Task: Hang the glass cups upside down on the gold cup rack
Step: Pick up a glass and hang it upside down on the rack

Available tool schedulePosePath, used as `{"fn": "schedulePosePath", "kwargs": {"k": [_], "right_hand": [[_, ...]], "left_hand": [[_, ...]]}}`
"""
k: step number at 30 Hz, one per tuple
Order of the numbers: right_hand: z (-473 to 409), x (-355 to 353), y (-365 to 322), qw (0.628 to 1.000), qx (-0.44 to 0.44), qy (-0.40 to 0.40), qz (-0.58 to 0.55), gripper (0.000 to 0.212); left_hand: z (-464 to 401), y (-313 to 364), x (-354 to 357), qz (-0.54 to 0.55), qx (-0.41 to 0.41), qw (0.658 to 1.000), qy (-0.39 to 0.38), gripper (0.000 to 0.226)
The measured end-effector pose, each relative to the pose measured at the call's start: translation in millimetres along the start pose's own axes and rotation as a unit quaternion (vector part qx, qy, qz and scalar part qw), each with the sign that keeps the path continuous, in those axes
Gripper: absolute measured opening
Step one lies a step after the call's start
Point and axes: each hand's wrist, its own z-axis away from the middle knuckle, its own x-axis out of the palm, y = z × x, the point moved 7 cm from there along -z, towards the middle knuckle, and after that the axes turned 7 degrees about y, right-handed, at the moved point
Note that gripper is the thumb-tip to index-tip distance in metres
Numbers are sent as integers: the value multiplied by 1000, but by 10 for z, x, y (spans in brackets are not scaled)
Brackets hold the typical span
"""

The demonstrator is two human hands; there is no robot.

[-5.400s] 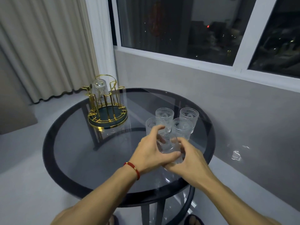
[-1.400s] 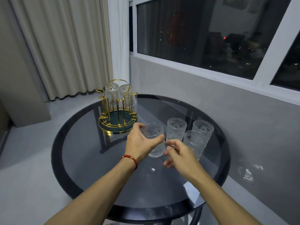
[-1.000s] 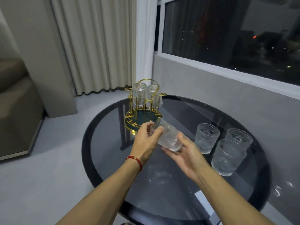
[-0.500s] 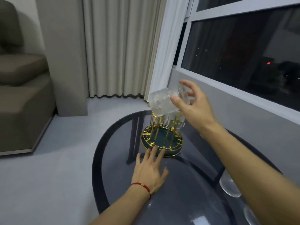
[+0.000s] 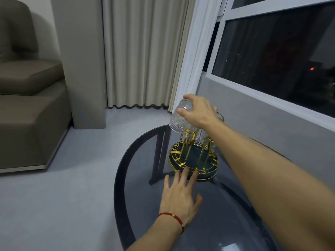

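The gold cup rack [image 5: 193,161] with its dark green base stands on the round dark glass table [image 5: 137,142]. My right hand [image 5: 196,112] grips a patterned glass cup [image 5: 179,117] upside down, its rim just over a left gold prong of the rack. Other upturned cups [image 5: 208,139] hang on the rack behind my right forearm, mostly hidden. My left hand [image 5: 180,197] lies flat on the table with fingers spread, fingertips touching the rack's front edge. A red cord bracelet circles that wrist.
A brown sofa [image 5: 27,98] fills the left side. Beige curtains [image 5: 141,51] hang behind the table, and a dark window [image 5: 272,48] with a grey sill wall runs along the right. Grey floor lies left of the table.
My right hand has turned the cup fully upside down and lowered it onto the rack. My left hand has slid forward to the rack's base. The view has moved closer.
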Motion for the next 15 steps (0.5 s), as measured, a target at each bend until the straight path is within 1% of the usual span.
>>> {"fn": "schedulePosePath", "kwargs": {"k": [4, 8, 13, 15], "right_hand": [[-56, 222, 53, 995, -14, -31, 94, 63], [-59, 358, 112, 983, -31, -43, 175, 59], [-69, 389, 97, 974, -32, -72, 213, 55], [-60, 387, 82, 970, -33, -80, 227, 58]], "left_hand": [[4, 0, 11, 3, 0, 1000, 0, 68], [3, 1, -16, 9, 1, 1000, 6, 67], [7, 13, -43, 10, 2, 1000, 7, 66], [3, 11, -40, 5, 3, 1000, 6, 66]]}}
